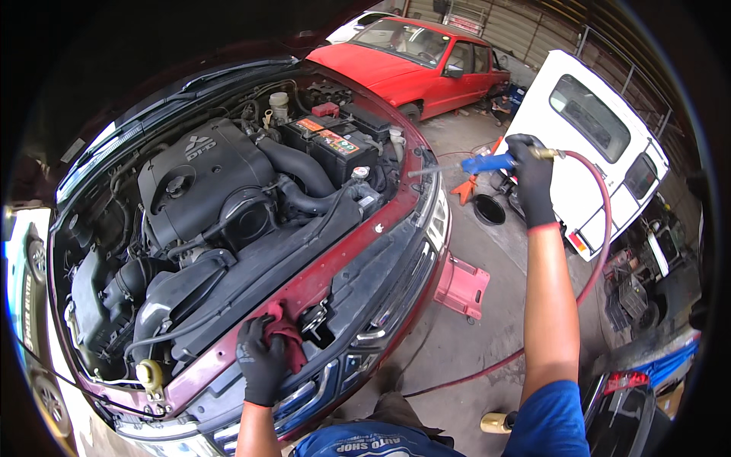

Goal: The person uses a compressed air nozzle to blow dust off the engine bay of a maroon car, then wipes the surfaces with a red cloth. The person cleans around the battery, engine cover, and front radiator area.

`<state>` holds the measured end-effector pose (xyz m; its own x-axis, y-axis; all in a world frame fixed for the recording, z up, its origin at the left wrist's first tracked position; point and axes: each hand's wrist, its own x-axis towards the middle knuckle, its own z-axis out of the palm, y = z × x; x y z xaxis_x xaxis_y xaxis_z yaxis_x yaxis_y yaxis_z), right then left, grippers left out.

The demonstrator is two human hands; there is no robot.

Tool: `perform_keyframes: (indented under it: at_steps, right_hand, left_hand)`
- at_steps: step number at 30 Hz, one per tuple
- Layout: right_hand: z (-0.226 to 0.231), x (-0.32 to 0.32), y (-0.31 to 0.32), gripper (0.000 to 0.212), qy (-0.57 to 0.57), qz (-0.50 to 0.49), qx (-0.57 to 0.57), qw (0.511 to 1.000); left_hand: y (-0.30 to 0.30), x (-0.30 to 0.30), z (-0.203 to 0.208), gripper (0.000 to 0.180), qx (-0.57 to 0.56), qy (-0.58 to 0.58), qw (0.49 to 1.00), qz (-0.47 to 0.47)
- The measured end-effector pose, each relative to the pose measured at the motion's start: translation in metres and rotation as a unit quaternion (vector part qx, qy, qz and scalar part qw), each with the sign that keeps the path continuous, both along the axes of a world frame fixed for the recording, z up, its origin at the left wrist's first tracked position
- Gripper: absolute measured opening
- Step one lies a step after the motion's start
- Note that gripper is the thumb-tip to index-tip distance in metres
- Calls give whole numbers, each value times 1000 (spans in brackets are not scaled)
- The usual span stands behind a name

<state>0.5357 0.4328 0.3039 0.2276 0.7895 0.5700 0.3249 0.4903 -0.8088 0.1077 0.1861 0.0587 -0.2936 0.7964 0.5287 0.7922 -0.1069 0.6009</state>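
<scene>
My right hand (534,183), in a black glove, is raised past the car's front corner and wrapped round a blue air blow gun (489,163). The gun's thin metal nozzle points left toward the engine bay. From its brass fitting a red air hose (606,221) loops down to the floor. Near the hood latch (313,318), my gloved left hand (261,362) grips a bunched red cloth (286,344) against the maroon front panel (339,263). A black engine cover (202,164) and a battery (335,148) sit in the open engine bay.
Beyond the bumper, a pink-red creeper (462,287) lies on the floor. An orange jack stand (464,190) and a round black pan (489,209) are farther off. A white canopy (571,152) stands at right, a red pickup (411,65) behind. A person (501,109) crouches beside the pickup.
</scene>
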Motion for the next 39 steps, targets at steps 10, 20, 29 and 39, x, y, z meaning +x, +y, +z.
perform_keyframes:
  at_steps: [10, 20, 29, 39]
  right_hand:
    - [-27, -21, 262, 15, -212, 166, 19, 963]
    - [-6, -18, 420, 9, -83, 204, 14, 975]
    - [31, -38, 483, 19, -135, 123, 72, 981]
    - [20, -119, 553, 19, -242, 132, 240, 931]
  left_hand:
    - [23, 42, -17, 25, -46, -75, 974, 207]
    - [49, 56, -27, 30, 36, -124, 936, 327]
    - [53, 58, -30, 29, 29, -113, 922, 368]
    - [63, 67, -22, 23, 35, -122, 911, 393]
